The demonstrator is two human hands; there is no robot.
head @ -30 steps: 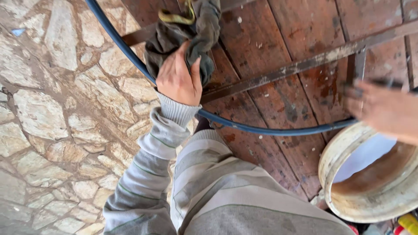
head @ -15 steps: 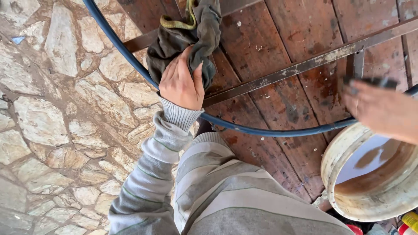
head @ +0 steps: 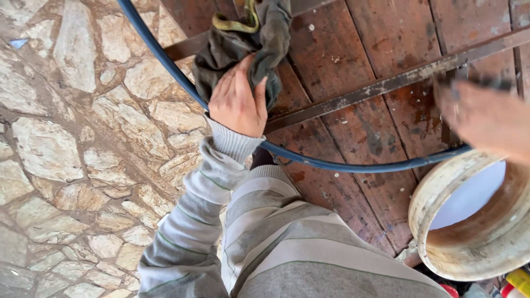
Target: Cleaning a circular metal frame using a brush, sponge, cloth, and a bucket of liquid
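My left hand [head: 237, 102], in a grey striped sleeve, grips and presses a dark grey cloth [head: 243, 44] against a rusty red metal panel [head: 359, 66]. The cloth has a yellow-green edge at its top. My right hand [head: 486, 118] is blurred at the right edge, near a metal bar [head: 386, 83] on the panel. Something dark shows at its fingertips, but I cannot make out what it is. A blue hose [head: 342, 164] curves under my left wrist and runs toward my right hand.
A worn whitish bucket [head: 441, 232] with pale liquid inside stands at the lower right, under the hose. Irregular stone paving [head: 72, 138] covers the left side. Small red and yellow items [head: 516, 281] show at the bottom right corner.
My left hand stays on the cloth, shifting only slightly. My right hand has moved up a little along the panel.
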